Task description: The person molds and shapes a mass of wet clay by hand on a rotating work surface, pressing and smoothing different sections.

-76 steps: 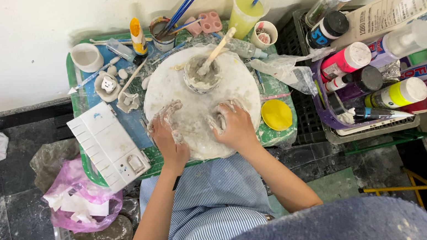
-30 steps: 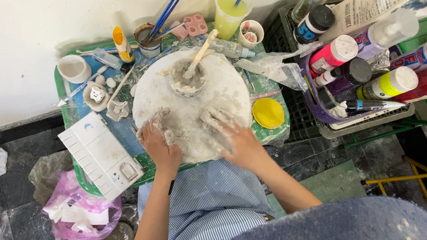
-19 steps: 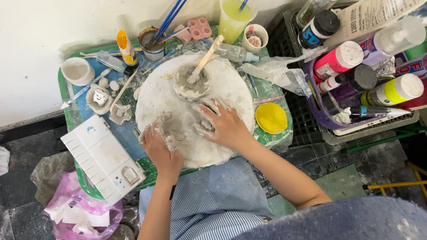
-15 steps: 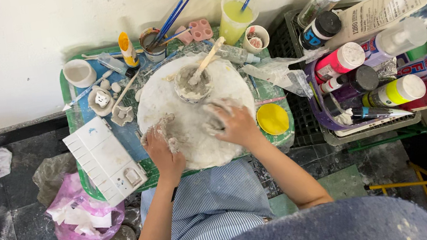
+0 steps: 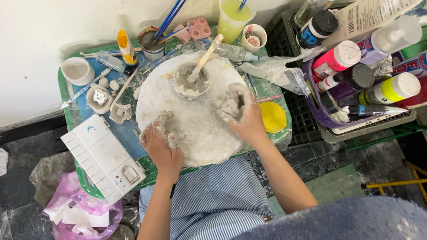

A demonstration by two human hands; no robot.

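A round white board [image 5: 201, 133] smeared with grey clay lies on a green tray [image 5: 67, 93]. My left hand [image 5: 160, 146] rests on the board's left edge, its fingers curled over a small bit of wet clay. My right hand [image 5: 242, 117] is at the board's right side, gripping a grey clay lump [image 5: 232, 99]. At the far side of the board stands a small clay-coated bowl [image 5: 190, 83] with a wooden stick [image 5: 207, 57] leaning in it.
A white paint palette [image 5: 103, 158] lies at the left. Small clay pieces [image 5: 100, 96], a white cup [image 5: 77, 70], brushes in a jar [image 5: 153, 36], a yellow-green cup [image 5: 232, 18] and a yellow lid [image 5: 273, 116] ring the board. Paint bottles [image 5: 378, 66] crowd baskets at the right. A pink bag [image 5: 79, 211] lies on the floor.
My right hand has gathered the clay and moved it from the board's middle to its right side. My left hand slid slightly towards the left edge.
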